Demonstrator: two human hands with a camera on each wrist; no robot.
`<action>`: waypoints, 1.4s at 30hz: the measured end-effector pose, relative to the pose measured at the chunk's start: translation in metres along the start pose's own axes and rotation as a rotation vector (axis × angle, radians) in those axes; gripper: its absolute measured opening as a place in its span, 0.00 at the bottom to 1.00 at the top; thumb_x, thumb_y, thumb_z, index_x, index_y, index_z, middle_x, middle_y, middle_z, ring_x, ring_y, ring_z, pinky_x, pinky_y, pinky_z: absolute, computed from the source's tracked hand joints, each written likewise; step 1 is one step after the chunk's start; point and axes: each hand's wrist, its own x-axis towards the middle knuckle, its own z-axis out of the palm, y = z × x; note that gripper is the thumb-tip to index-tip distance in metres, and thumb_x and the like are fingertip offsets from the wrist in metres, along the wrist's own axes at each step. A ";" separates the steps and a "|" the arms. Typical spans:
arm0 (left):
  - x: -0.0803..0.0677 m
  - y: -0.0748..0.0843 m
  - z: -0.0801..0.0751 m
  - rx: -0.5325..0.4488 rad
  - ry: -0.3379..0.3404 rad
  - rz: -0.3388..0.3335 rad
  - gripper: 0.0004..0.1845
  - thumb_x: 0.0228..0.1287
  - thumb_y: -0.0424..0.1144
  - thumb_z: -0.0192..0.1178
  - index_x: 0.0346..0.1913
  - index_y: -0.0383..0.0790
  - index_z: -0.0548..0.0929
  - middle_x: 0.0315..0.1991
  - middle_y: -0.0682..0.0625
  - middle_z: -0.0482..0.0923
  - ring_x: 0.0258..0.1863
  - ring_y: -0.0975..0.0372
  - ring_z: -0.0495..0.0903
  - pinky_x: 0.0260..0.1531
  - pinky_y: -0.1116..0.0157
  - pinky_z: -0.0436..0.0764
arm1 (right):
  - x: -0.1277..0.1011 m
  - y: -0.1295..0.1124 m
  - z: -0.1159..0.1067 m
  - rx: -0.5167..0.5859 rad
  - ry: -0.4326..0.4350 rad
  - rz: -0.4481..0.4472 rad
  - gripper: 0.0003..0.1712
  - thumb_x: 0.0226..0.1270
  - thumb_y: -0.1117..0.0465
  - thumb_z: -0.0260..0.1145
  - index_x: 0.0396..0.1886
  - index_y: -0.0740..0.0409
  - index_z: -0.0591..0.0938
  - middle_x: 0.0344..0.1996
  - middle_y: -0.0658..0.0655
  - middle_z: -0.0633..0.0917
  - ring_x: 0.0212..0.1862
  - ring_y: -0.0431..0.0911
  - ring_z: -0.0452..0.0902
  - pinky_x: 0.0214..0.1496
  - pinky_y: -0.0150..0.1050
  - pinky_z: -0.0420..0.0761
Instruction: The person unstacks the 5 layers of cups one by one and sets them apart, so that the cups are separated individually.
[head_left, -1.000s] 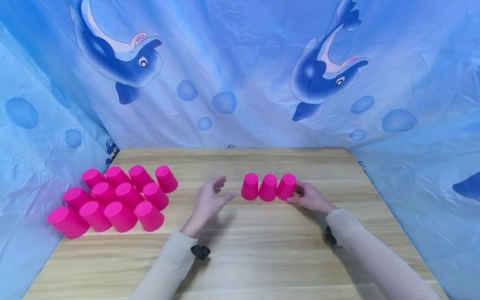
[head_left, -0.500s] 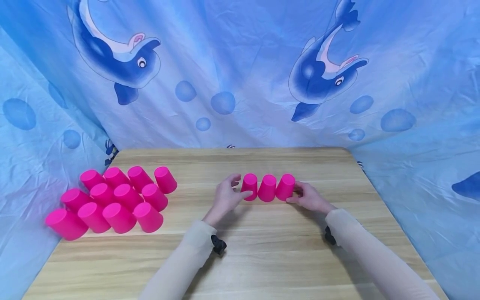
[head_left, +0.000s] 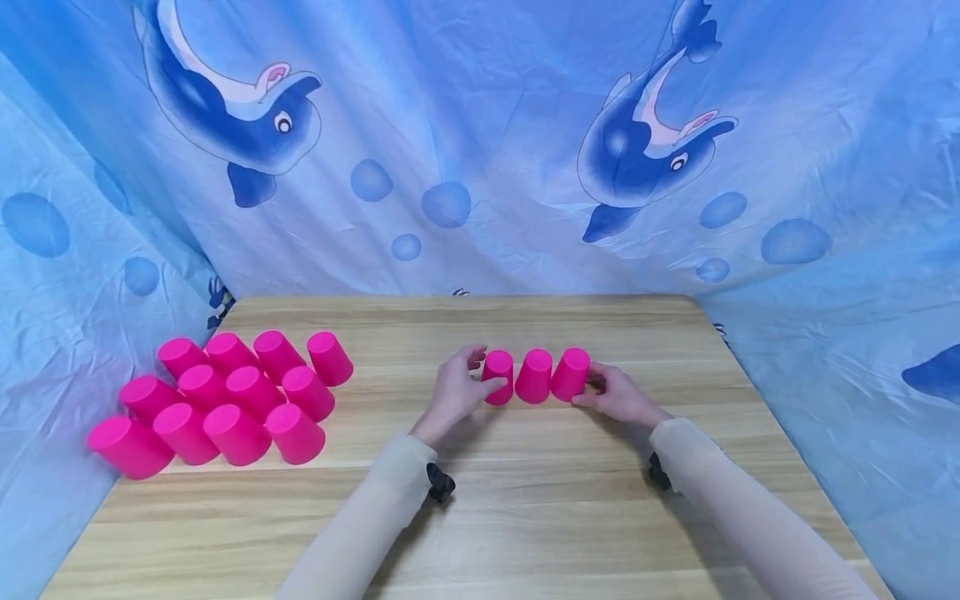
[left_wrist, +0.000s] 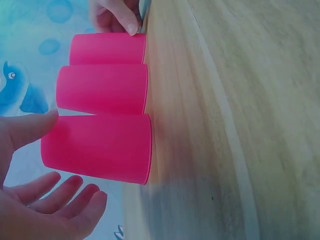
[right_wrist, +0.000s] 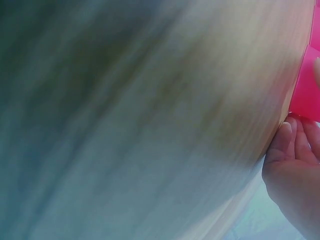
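Note:
Three upside-down pink plastic cups stand in a close row on the wooden table. At the row's left end, my left hand [head_left: 459, 387] is around the left cup [head_left: 498, 367]. In the left wrist view its thumb [left_wrist: 37, 127] touches that cup, while the relaxed fingers [left_wrist: 82, 205] lie just apart from it. The middle cup [head_left: 534, 377] has no hand on it. Beside the right cup [head_left: 572, 375], my right hand [head_left: 618, 396] touches its outer side with bent, loose fingers. Only part of that cup and hand shows in the right wrist view.
Several more upside-down pink cups [head_left: 228, 390] stand in slanting rows on the left of the table [head_left: 555, 500]. A blue cloth [head_left: 487, 125] printed with dolphins hangs behind and at both sides.
My left hand has moved right, from beside the row to the left cup, its thumb now overlapping the front. That cup has shifted slightly toward me. My right hand has stayed put.

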 end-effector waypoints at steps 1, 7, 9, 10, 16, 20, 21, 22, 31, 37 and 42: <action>0.000 0.001 0.000 -0.001 -0.002 -0.002 0.35 0.50 0.37 0.74 0.62 0.34 0.73 0.52 0.42 0.77 0.49 0.50 0.78 0.42 0.61 0.81 | 0.000 0.000 0.000 0.001 0.000 -0.001 0.36 0.55 0.60 0.74 0.64 0.58 0.72 0.56 0.57 0.78 0.56 0.53 0.73 0.58 0.51 0.73; 0.002 0.001 0.004 0.001 0.002 -0.015 0.30 0.51 0.35 0.73 0.59 0.36 0.76 0.48 0.44 0.78 0.45 0.54 0.79 0.40 0.63 0.82 | 0.000 0.000 0.000 0.004 0.003 -0.004 0.35 0.56 0.60 0.74 0.64 0.58 0.72 0.56 0.57 0.78 0.56 0.53 0.73 0.58 0.51 0.72; 0.002 0.000 0.005 0.003 0.008 -0.005 0.28 0.51 0.35 0.73 0.57 0.37 0.77 0.46 0.46 0.79 0.45 0.55 0.79 0.40 0.63 0.82 | 0.000 0.001 0.000 0.001 0.004 0.000 0.36 0.56 0.60 0.74 0.64 0.58 0.72 0.56 0.57 0.77 0.56 0.53 0.73 0.58 0.51 0.72; 0.002 0.000 0.005 0.006 0.011 0.003 0.27 0.51 0.35 0.73 0.56 0.37 0.78 0.45 0.46 0.79 0.45 0.55 0.79 0.40 0.64 0.82 | 0.000 0.001 0.000 0.001 0.004 0.001 0.36 0.56 0.60 0.74 0.64 0.58 0.72 0.56 0.57 0.77 0.56 0.53 0.73 0.58 0.51 0.72; 0.005 -0.001 0.000 0.018 0.038 0.016 0.24 0.52 0.35 0.73 0.54 0.36 0.79 0.44 0.46 0.80 0.44 0.56 0.79 0.40 0.63 0.81 | 0.000 0.001 0.000 0.010 0.003 0.000 0.36 0.55 0.60 0.74 0.64 0.58 0.72 0.56 0.57 0.77 0.57 0.53 0.73 0.59 0.51 0.72; 0.009 -0.005 -0.017 0.027 0.087 0.018 0.24 0.52 0.35 0.72 0.54 0.35 0.79 0.44 0.44 0.81 0.44 0.54 0.79 0.42 0.61 0.81 | 0.000 0.001 0.000 0.016 0.003 -0.017 0.35 0.56 0.60 0.74 0.63 0.59 0.72 0.57 0.57 0.77 0.57 0.54 0.73 0.59 0.51 0.72; 0.010 -0.006 -0.023 0.031 0.102 0.013 0.25 0.52 0.35 0.72 0.54 0.34 0.79 0.44 0.44 0.81 0.45 0.54 0.79 0.42 0.60 0.80 | 0.000 0.002 0.000 0.016 0.002 -0.021 0.35 0.56 0.61 0.74 0.63 0.59 0.72 0.56 0.58 0.77 0.57 0.54 0.73 0.59 0.51 0.72; 0.011 -0.009 -0.029 0.036 0.117 0.005 0.25 0.52 0.36 0.72 0.54 0.34 0.79 0.44 0.44 0.81 0.45 0.54 0.79 0.43 0.60 0.80 | 0.000 0.002 0.000 0.016 0.000 -0.024 0.35 0.56 0.61 0.74 0.63 0.59 0.72 0.57 0.58 0.77 0.57 0.54 0.73 0.59 0.52 0.72; 0.012 -0.033 -0.085 0.052 0.198 -0.105 0.26 0.57 0.39 0.69 0.58 0.36 0.75 0.51 0.41 0.78 0.51 0.51 0.76 0.49 0.55 0.77 | -0.001 -0.001 0.000 0.009 0.006 -0.012 0.35 0.56 0.60 0.74 0.64 0.60 0.72 0.57 0.59 0.77 0.57 0.55 0.73 0.58 0.52 0.72; 0.010 -0.044 -0.108 0.055 0.271 -0.102 0.27 0.59 0.39 0.67 0.59 0.34 0.74 0.52 0.39 0.77 0.51 0.49 0.75 0.50 0.54 0.76 | -0.002 -0.002 0.000 -0.006 0.005 -0.011 0.36 0.56 0.60 0.74 0.64 0.59 0.72 0.57 0.59 0.77 0.57 0.55 0.73 0.59 0.52 0.72; 0.008 -0.049 -0.119 0.079 0.296 -0.120 0.27 0.60 0.40 0.67 0.60 0.34 0.73 0.52 0.40 0.77 0.51 0.49 0.76 0.50 0.54 0.76 | -0.002 -0.001 0.000 -0.007 0.004 -0.023 0.35 0.56 0.61 0.74 0.64 0.60 0.72 0.57 0.59 0.77 0.57 0.56 0.72 0.59 0.53 0.72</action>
